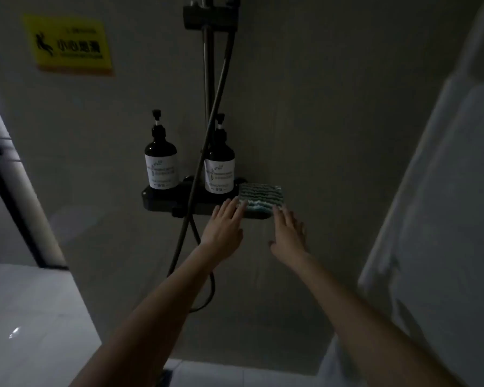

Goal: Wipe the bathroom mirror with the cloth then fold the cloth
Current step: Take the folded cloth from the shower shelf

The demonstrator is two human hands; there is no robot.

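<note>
A folded cloth (261, 197) with teal and white wavy stripes lies on the right end of a black shower shelf (162, 203). My left hand (224, 228) is stretched out flat, its fingertips touching the cloth's front left edge. My right hand (289, 233) is also flat with fingers apart, its fingertips at the cloth's front right corner. Neither hand grips anything. No mirror is in view. The room is dim.
Two dark pump bottles (161, 160) (219, 163) stand on the shelf left of the cloth. A shower hose (207, 135) hangs in front of the shelf from a rail. A yellow warning sign (69, 45) is on the wall. A glass door edge (14, 196) stands left.
</note>
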